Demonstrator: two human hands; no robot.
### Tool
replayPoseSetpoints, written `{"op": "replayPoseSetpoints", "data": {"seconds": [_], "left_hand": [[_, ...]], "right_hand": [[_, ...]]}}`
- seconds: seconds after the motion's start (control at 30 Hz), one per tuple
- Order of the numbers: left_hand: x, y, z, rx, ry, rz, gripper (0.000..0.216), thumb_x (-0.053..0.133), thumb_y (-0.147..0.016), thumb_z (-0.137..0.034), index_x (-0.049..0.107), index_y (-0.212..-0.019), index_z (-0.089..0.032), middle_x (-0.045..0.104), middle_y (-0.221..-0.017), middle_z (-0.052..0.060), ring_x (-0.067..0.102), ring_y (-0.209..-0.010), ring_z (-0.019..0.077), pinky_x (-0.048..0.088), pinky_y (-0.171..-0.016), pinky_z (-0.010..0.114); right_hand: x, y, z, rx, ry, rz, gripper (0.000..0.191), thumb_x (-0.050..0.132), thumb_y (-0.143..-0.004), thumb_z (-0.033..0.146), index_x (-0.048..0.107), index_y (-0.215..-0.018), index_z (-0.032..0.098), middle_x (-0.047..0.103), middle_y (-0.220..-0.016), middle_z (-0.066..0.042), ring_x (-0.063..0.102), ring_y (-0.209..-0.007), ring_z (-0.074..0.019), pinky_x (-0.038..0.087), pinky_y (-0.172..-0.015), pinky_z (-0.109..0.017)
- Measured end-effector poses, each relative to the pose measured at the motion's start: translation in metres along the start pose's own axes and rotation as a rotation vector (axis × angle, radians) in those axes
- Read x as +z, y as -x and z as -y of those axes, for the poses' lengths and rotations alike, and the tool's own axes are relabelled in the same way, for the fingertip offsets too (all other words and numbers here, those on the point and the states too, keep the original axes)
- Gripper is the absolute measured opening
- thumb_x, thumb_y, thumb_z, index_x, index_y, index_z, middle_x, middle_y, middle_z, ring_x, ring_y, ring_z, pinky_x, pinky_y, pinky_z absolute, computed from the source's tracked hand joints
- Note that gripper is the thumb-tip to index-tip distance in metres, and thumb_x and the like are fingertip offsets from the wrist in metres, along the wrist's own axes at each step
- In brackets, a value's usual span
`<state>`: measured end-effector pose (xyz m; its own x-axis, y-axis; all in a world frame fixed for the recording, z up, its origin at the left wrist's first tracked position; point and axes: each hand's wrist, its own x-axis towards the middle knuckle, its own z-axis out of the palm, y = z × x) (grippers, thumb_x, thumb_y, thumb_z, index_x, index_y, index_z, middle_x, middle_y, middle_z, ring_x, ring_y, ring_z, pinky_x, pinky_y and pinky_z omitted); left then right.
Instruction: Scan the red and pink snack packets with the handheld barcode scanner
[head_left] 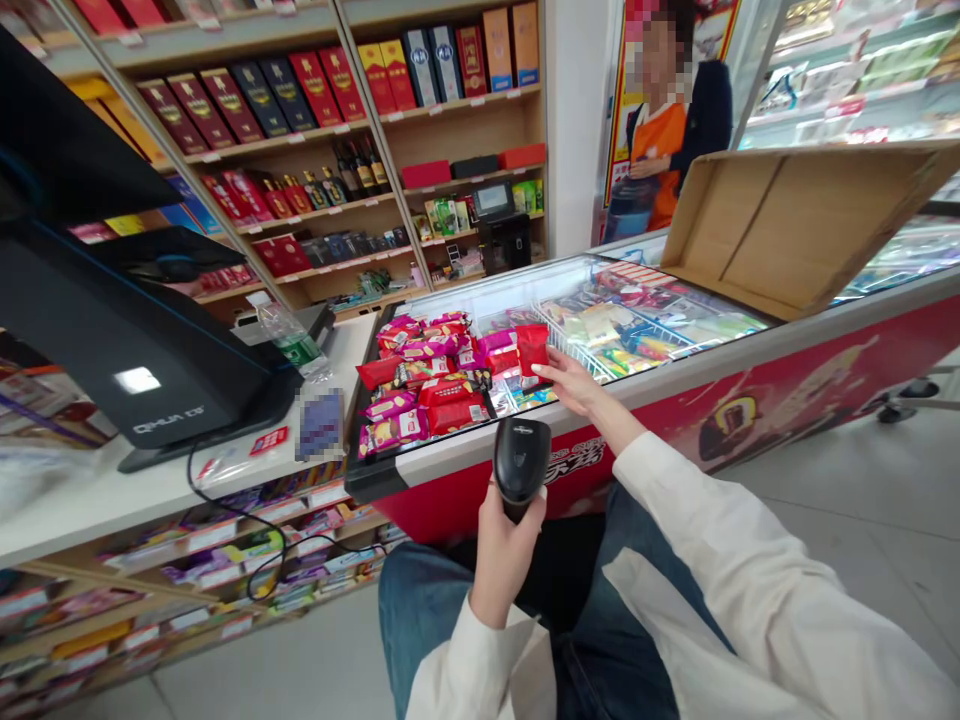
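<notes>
My left hand [506, 545] is wrapped round the handle of a black barcode scanner [522, 460], held upright in front of the chest freezer [450, 490]. Over the freezer's glass top, my right hand [570, 380] grips the edge of a red snack packet [532, 350] between thumb and fingers. To the left of that packet lies a pile of red and purple snack packets [431, 380], spread over the near left end of the glass. One purple and red packet [499, 350] sits right beside the held one.
A white counter [330, 400] at left carries a black checkout terminal [187, 370], a plastic bottle [289, 335] and a cable [281, 540]. An open cardboard box [795, 220] stands on the freezer's right. Shelves [315, 130] rise behind; a person [664, 130] stands beyond the freezer.
</notes>
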<state>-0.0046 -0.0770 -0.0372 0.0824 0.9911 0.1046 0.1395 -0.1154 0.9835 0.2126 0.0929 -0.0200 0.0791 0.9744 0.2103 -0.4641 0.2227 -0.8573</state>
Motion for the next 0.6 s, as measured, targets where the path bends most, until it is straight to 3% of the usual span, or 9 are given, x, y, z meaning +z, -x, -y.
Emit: {"op": "replayPoseSetpoints", "data": {"seconds": [0.33, 0.6], "left_hand": [[0.004, -0.010, 0.000, -0.026, -0.012, -0.010, 0.034, 0.081, -0.085, -0.047, 0.071, -0.099, -0.018, 0.071, -0.072, 0.002, 0.071, -0.072, 0.0227, 0.057, -0.075, 0.034], [0.004, -0.012, -0.003, -0.042, -0.019, -0.036, 0.037, 0.082, -0.085, -0.048, 0.072, -0.105, -0.018, 0.072, -0.075, 0.003, 0.071, -0.073, 0.0229, 0.057, -0.076, 0.034]], "right_hand": [[-0.009, 0.004, -0.008, 0.023, 0.000, 0.022, 0.063, 0.106, -0.059, 0.044, 0.077, -0.113, 0.031, 0.085, -0.110, -0.001, 0.079, -0.110, -0.0270, 0.062, -0.107, -0.047], [-0.010, 0.005, -0.007, 0.023, 0.039, 0.054, 0.065, 0.106, -0.060, 0.053, 0.079, -0.114, 0.030, 0.085, -0.115, -0.004, 0.076, -0.121, -0.0307, 0.058, -0.114, -0.051]]}}
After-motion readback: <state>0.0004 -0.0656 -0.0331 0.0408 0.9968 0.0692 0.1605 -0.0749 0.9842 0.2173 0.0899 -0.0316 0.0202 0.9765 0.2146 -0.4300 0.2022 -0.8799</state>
